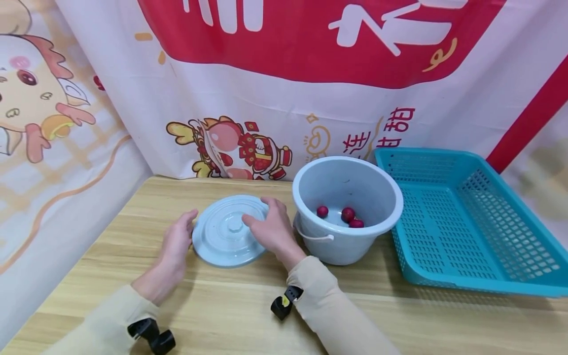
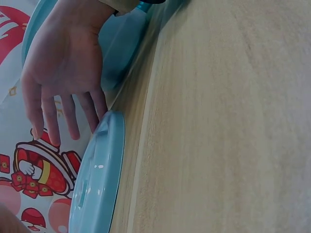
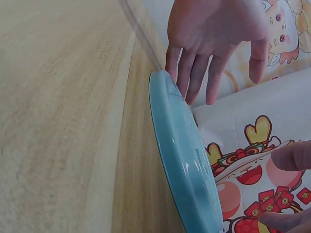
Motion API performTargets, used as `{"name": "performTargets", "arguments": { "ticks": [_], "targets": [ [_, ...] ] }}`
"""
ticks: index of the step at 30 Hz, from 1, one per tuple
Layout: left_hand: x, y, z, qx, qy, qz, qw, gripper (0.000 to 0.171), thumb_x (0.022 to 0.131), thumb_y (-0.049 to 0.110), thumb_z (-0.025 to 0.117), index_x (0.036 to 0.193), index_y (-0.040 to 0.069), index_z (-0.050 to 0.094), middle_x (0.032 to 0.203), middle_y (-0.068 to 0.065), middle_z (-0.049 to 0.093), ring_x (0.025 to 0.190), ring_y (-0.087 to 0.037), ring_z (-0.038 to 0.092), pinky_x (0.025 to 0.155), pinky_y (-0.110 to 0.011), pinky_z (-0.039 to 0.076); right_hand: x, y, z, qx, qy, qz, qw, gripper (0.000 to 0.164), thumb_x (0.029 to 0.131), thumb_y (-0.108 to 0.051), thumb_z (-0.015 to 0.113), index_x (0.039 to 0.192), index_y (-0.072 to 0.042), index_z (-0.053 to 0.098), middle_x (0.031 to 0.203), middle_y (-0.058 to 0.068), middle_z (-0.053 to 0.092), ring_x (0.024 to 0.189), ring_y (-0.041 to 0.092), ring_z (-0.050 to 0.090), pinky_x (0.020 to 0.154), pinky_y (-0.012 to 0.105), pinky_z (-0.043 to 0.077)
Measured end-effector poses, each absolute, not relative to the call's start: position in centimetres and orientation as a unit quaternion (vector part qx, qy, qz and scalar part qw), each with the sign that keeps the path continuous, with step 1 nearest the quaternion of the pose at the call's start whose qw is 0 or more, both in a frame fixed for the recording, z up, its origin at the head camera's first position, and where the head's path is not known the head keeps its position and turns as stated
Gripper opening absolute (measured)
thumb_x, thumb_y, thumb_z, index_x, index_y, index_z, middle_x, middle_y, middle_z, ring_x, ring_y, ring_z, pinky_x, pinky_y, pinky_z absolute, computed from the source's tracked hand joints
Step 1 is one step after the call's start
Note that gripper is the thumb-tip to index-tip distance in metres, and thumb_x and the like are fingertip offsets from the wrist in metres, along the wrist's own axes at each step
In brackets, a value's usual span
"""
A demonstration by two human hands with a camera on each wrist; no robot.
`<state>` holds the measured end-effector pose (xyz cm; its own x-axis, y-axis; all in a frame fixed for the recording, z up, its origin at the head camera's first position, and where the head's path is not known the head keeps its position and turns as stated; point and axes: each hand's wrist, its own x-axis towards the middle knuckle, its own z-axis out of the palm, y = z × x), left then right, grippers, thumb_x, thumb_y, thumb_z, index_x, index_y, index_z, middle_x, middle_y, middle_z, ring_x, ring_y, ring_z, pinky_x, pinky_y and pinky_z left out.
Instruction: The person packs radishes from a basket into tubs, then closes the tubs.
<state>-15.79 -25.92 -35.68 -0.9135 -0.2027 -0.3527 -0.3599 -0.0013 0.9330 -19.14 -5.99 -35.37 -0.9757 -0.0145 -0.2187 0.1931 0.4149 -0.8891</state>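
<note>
A round light-blue lid (image 1: pixel 217 241) with a small knob lies flat on the wooden table. At its left rim is my left hand (image 1: pixel 174 249), fingers extended; the right wrist view shows that left hand (image 3: pixel 209 39) with its fingertips at the lid's edge (image 3: pixel 180 145). My right hand (image 1: pixel 276 229) is over the lid's right rim, thumb above the top. In the left wrist view the right hand (image 2: pixel 68 63) hangs with straight, spread fingers beside the lid (image 2: pixel 99 174). Neither hand grips it; whether the fingertips touch the rim is hard to tell.
Right of the lid stands a light-blue bucket (image 1: pixel 341 246) with its handle down and several dark red round fruits (image 1: pixel 348 214) inside. A teal perforated basket (image 1: pixel 443 283) stands right of the bucket. A printed cloth (image 1: pixel 248 98) hangs behind the table (image 1: pixel 230 305).
</note>
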Motion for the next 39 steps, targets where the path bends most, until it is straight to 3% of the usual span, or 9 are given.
{"name": "performTargets", "arguments": {
  "ticks": [6,10,19,25,28,31,35,39],
  "targets": [
    [-15.8,-25.8,-35.5,-0.213,0.702,0.677,0.058,0.082,0.111,0.052,0.039,0.169,0.013,-0.002,0.178,-0.004,-0.009,0.167,-0.028,-0.008,0.137,-0.047,-0.003,-19.1,-5.9,-35.6,0.053,0.832,-0.544,0.096,0.069,0.099,-0.036,0.073,0.159,-0.019,0.045,0.169,0.010,0.037,0.155,0.032,0.040,0.129,0.055,0.034],
    [-16.0,-25.5,-35.4,-0.222,0.700,0.677,0.053,0.084,0.110,0.053,0.041,0.170,0.012,0.000,0.179,-0.004,-0.010,0.167,-0.028,-0.008,0.137,-0.047,-0.005,-19.2,-5.9,-35.7,0.056,0.833,-0.543,0.095,0.068,0.099,-0.035,0.074,0.159,-0.018,0.046,0.167,0.010,0.039,0.153,0.031,0.042,0.129,0.054,0.035],
    [-16.4,-24.9,-35.4,-0.240,0.692,0.681,0.030,0.070,0.109,0.050,0.042,0.169,0.018,0.027,0.180,-0.001,-0.004,0.168,-0.025,-0.002,0.138,-0.042,-0.001,-19.5,-5.7,-35.8,0.062,0.834,-0.540,0.092,0.067,0.100,-0.035,0.072,0.159,-0.019,0.047,0.164,0.011,0.045,0.151,0.030,0.045,0.127,0.053,0.038],
    [-16.8,-24.7,-35.6,-0.272,0.678,0.683,-0.002,0.067,0.108,0.049,0.044,0.167,0.019,0.032,0.181,-0.003,0.003,0.168,-0.025,0.006,0.138,-0.042,0.006,-19.5,-5.7,-35.9,0.068,0.831,-0.544,0.092,0.065,0.099,-0.034,0.073,0.158,-0.020,0.048,0.163,0.010,0.048,0.150,0.029,0.047,0.127,0.052,0.039],
    [-17.3,-24.8,-35.6,-0.288,0.672,0.682,-0.019,0.070,0.105,0.043,0.053,0.166,0.014,0.035,0.180,-0.003,0.015,0.166,-0.021,0.017,0.137,-0.037,0.015,-19.5,-5.8,-36.0,0.067,0.833,-0.542,0.086,0.064,0.099,-0.034,0.073,0.156,-0.019,0.050,0.162,0.010,0.049,0.149,0.029,0.048,0.127,0.052,0.039],
    [-17.8,-25.1,-35.6,-0.286,0.678,0.677,-0.021,0.072,0.103,0.030,0.056,0.166,0.007,0.031,0.179,-0.004,0.017,0.166,-0.020,0.016,0.136,-0.036,0.017,-19.6,-5.8,-36.1,0.067,0.836,-0.539,0.076,0.061,0.100,-0.034,0.072,0.155,-0.018,0.052,0.161,0.009,0.052,0.148,0.028,0.049,0.126,0.051,0.040],
    [-18.2,-25.5,-35.7,-0.272,0.693,0.668,-0.006,0.071,0.103,0.010,0.049,0.167,0.000,0.020,0.180,-0.008,0.009,0.167,-0.025,0.007,0.137,-0.039,0.012,-19.7,-5.7,-36.3,0.071,0.837,-0.539,0.067,0.058,0.100,-0.033,0.072,0.153,-0.017,0.054,0.160,0.009,0.053,0.149,0.027,0.049,0.126,0.050,0.040],
    [-18.2,-25.8,-35.9,-0.264,0.705,0.659,-0.003,0.068,0.104,0.002,0.041,0.168,0.002,0.018,0.179,-0.014,0.015,0.166,-0.027,0.014,0.136,-0.040,0.016,-19.8,-5.7,-36.4,0.078,0.834,-0.543,0.067,0.058,0.100,-0.033,0.072,0.152,-0.018,0.055,0.161,0.009,0.052,0.150,0.027,0.048,0.127,0.051,0.039]
  ]
}}
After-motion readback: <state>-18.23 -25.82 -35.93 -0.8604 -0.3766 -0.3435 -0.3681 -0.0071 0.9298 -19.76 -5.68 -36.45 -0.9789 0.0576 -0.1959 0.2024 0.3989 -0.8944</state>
